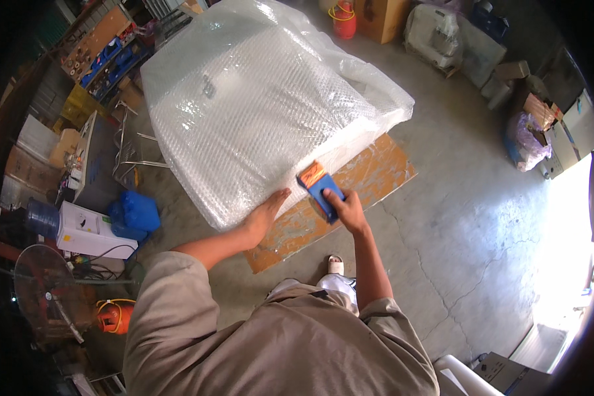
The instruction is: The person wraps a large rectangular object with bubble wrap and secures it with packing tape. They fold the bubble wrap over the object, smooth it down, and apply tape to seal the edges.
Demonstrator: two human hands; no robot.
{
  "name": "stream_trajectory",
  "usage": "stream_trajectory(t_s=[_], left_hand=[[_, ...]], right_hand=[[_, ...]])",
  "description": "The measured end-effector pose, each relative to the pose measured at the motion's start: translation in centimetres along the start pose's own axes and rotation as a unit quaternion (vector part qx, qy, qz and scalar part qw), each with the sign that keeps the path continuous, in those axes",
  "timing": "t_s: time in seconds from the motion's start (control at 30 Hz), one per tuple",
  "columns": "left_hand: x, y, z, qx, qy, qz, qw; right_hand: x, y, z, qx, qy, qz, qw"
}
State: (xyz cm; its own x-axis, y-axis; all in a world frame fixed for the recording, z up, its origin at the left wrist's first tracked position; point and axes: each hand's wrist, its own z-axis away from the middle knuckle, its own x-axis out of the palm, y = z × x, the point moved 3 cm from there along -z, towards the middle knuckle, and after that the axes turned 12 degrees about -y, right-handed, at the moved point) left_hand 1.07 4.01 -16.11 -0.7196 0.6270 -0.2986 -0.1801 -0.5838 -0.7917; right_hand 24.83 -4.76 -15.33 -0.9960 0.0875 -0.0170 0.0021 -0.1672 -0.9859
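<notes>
A large, bulky object wrapped in clear bubble wrap fills the space in front of me. Along its near edge my left hand lies flat on the wrap, fingers stretched out and together. My right hand grips a blue and orange tape dispenser, whose orange end touches or nearly touches the wrapped near side, just right of my left hand. Whether tape runs from it onto the wrap I cannot tell. What lies inside the wrap is mostly hidden.
Beneath the bundle is a worn brown board that juts out toward me. To the left stand a white water dispenser, blue jerrycans and a fan. Far right are bagged goods; a red cylinder stands behind.
</notes>
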Motion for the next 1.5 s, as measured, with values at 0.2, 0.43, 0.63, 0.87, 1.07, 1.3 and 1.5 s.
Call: stream_trajectory(t_s=[0.2,0.43,0.63,0.87,1.07,1.3,1.5], left_hand=[[-1.9,-1.2,0.5,0.015,0.053,0.088,0.995],[-6.8,-4.6,-0.2,0.092,0.227,0.35,0.904],[-6.0,-5.3,-5.7,-0.046,0.147,0.051,0.987],[-5.9,-4.7,-6.7,-0.08,0.114,-0.014,0.99],[-6.2,-4.2,-6.8,-0.069,0.054,0.009,0.996],[-5.3,-12.2,-4.2,-0.048,0.135,0.301,0.943],[-1.2,-14.2,1.2,-0.052,0.26,0.46,0.847]], right_hand=[[-1.6,1.9,-6.1,-0.022,-0.02,-0.038,0.999],[-1.8,6.4,-5.4,0.042,-0.059,0.03,0.997],[-2.8,8.7,-5.2,0.112,-0.051,0.178,0.976],[-5.3,8.7,-4.7,0.096,-0.092,0.511,0.849],[-7.4,6.9,1.6,0.15,-0.063,0.266,0.95],[-5.7,15.2,9.9,0.241,0.058,0.143,0.958],[0.5,13.2,10.5,0.249,-0.049,0.027,0.967]])
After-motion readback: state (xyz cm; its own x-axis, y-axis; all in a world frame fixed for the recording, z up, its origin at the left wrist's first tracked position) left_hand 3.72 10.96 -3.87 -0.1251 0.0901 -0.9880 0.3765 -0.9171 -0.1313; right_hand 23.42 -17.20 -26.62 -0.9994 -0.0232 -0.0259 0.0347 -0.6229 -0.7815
